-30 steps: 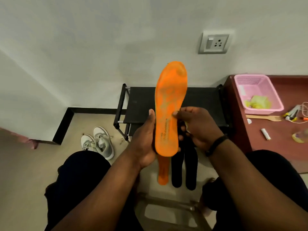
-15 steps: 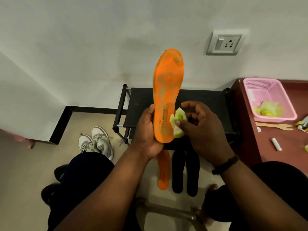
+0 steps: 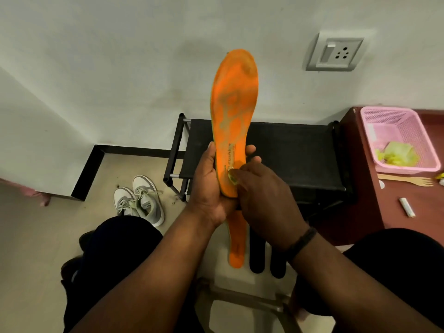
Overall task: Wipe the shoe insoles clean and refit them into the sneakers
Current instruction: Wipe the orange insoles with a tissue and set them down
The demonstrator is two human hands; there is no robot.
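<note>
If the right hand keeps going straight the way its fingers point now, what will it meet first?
The right hand points up-left; its fingers press a small wipe onto the orange insole, so it likely meets the left hand behind.

The beige floor carries a pair of grey-and-white sneakers, side by side just left of the black shoe rack. In front of the rack lie an orange insole and, touching its right side, two black insoles. Right of the rack, a reddish-brown table holds a pink basket, a wooden fork and what may be a small white tube.
</note>
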